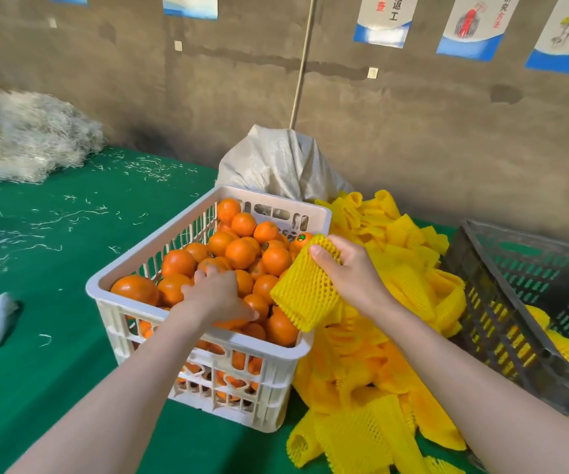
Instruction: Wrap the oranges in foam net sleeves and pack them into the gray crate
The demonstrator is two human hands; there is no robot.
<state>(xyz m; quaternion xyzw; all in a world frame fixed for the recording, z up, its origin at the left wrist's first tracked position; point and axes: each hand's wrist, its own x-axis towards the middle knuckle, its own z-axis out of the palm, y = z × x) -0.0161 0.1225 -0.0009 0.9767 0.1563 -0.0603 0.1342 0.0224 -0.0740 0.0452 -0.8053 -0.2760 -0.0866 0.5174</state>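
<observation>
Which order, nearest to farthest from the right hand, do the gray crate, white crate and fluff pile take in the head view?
1. White crate, just left of the right hand.
2. Gray crate, to its right.
3. Fluff pile, far back left.

Oranges (240, 253) are filling a white crate (276, 405), yellow foam net sleeves (361, 364) lying heaped between it and the gray crate (481, 302).

Fruit-packing shed: crated oranges (240, 253), foam sleeves (395, 354)

Bare grey concrete wall (413, 131), blue-edged posters (384, 18) along its top, green-covered table (54, 354), white woven sack (276, 162)
</observation>
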